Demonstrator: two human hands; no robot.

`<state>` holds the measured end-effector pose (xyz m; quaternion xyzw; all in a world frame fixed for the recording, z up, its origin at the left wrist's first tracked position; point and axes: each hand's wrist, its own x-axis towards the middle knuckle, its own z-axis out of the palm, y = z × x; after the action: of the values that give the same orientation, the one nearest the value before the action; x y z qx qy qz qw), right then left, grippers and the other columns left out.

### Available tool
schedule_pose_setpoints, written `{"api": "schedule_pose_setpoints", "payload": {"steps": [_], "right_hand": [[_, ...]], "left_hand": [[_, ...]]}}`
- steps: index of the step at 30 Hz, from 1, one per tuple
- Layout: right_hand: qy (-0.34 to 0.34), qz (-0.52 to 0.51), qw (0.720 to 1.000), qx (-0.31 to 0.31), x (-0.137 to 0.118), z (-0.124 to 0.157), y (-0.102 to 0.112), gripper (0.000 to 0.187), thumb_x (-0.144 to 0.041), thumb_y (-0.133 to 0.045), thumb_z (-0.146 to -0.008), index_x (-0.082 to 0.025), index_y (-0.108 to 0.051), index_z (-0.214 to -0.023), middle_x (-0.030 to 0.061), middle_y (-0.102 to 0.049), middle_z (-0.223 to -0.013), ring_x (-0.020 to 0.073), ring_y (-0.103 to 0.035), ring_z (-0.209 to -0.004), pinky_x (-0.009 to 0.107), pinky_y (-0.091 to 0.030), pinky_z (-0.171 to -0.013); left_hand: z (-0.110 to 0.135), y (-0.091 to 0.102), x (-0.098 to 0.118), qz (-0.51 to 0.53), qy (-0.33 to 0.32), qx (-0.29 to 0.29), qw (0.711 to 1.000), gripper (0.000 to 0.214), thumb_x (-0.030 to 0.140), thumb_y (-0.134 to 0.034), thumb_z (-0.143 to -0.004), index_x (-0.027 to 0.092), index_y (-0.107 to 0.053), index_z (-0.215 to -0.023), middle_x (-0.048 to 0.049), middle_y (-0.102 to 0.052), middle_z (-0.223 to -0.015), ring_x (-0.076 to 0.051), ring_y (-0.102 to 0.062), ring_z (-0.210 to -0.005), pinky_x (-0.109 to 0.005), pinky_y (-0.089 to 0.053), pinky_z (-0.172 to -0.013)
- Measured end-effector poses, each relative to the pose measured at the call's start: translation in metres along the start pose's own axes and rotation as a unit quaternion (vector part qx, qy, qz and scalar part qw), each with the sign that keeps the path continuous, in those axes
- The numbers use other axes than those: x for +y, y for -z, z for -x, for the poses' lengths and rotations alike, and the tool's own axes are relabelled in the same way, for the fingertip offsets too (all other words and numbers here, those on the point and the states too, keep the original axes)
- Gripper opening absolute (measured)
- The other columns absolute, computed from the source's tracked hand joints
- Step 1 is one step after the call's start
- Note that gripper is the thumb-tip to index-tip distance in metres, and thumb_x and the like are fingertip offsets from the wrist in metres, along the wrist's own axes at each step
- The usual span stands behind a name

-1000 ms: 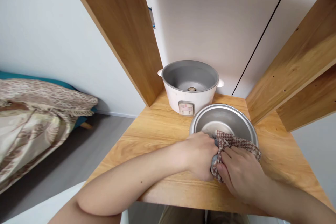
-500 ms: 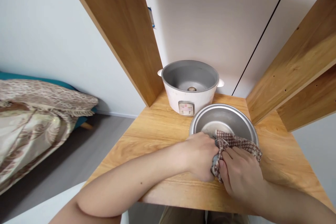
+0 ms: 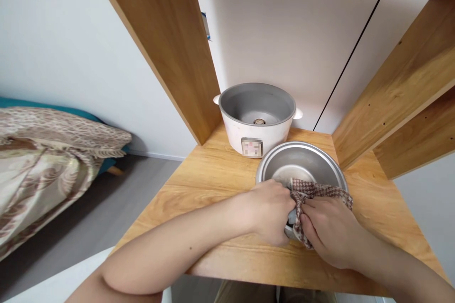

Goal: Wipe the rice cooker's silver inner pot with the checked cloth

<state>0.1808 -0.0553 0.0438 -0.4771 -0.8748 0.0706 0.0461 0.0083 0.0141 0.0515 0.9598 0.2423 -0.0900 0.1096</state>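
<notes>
A: Checked cloth (image 3: 322, 192) draped over the near rim of the metal pot (image 3: 301, 164), on the wooden worktop (image 3: 213, 184), just in front of the white cooker base (image 3: 258, 118)

B: And gripped how?

A: Right hand (image 3: 332, 232) curled over the cloth, fingers (image 3: 313, 208) pressed together and pinching it against the rim; fingertips buried in the folds. Left hand (image 3: 272, 210) closed on the rim beside it, touching the cloth; thumb hidden

B: Anything hard to make out?

A: Near wall of the pot covered by both hands. Label on the cooker base blurred. Cooker base open, small round knob at its bottom. Patterned blanket (image 3: 53, 161) at far left, cut off by the edge. Worktop's near edge partly hidden behind the forearms
</notes>
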Motion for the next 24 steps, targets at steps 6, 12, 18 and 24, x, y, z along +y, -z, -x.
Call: {"api": "schedule_pose_setpoints", "payload": {"steps": [6,12,18,24], "right_hand": [[-0.034,0.018,0.988,0.152,-0.014,0.003,-0.029,0.030,-0.022,-0.035,-0.092,-0.020,-0.055,-0.070,0.0035,-0.057,-0.068,0.0180,-0.048,-0.065,0.033,-0.029,-0.066],[-0.004,-0.002,1.000,0.007,-0.003,-0.002,-0.002,0.032,-0.023,-0.032,-0.095,-0.020,-0.058,-0.076,0.0030,-0.063,-0.074,0.0163,-0.052,-0.065,0.031,-0.029,-0.065],[0.008,-0.001,0.999,-0.044,0.003,-0.003,0.010,0.033,-0.025,-0.032,-0.095,-0.020,-0.057,-0.075,0.0025,-0.064,-0.073,0.0157,-0.052,-0.063,0.031,-0.027,-0.061],[-0.032,0.014,0.992,0.123,-0.011,0.001,-0.021,0.029,-0.022,-0.035,-0.092,-0.020,-0.055,-0.071,0.0033,-0.059,-0.068,0.0178,-0.049,-0.064,0.033,-0.028,-0.064]], "left_hand": [[0.001,0.001,0.001,0.021,0.002,0.012,1.000,0.025,0.041,-0.057,-0.061,0.019,-0.068,-0.065,-0.0081,-0.068,-0.064,-0.027,-0.066,-0.061,-0.037,-0.053,-0.057],[0.001,0.004,0.000,0.008,-0.005,-0.002,1.000,0.025,0.042,-0.061,-0.059,0.019,-0.069,-0.066,-0.0087,-0.069,-0.065,-0.027,-0.066,-0.062,-0.037,-0.053,-0.057],[0.000,0.002,0.000,-0.007,0.002,-0.007,1.000,0.027,0.044,-0.063,-0.058,0.019,-0.069,-0.065,-0.0085,-0.068,-0.063,-0.026,-0.065,-0.059,-0.036,-0.052,-0.055],[0.000,0.001,0.001,0.010,0.004,0.000,1.000,0.023,0.041,-0.061,-0.059,0.020,-0.068,-0.065,-0.0081,-0.069,-0.066,-0.026,-0.066,-0.061,-0.037,-0.054,-0.058]]}}
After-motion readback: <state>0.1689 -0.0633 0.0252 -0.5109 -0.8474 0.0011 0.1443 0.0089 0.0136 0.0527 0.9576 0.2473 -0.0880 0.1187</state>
